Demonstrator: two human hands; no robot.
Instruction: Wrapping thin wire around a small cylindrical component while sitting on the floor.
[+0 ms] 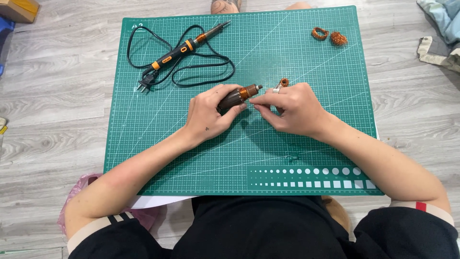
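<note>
Grey wood-look floor point(57, 110) carries everything in this view, and a large green cutting mat point(306, 148) with a white grid lies flat on it, in front of the seated person. Near the far left corner of the mat lies a soldering iron point(184, 48) with a black and orange handle; its black cord point(211, 64) makes loose loops around it and ends in a plug point(143, 85) close to the left edge of the mat. Some crumpled cloth point(443, 29) lies on the floor beyond the right edge of the mat.

Both hands meet over the middle of the mat. The left hand point(208, 112) wraps its fingers around a small dark brown motor point(235, 96), which points to the right and has a copper-coloured winding and a short metal tip at its end. The right hand point(292, 108) has its grip pressed together: thumb and forefinger pinch at the front end of the motor, but what they pinch is too small to tell. A small copper coil point(284, 82) shows just above the right hand, beside a ring on one finger.

Two more copper coils point(329, 35) lie side by side near the far right corner of the mat, well apart from the hands.
</note>
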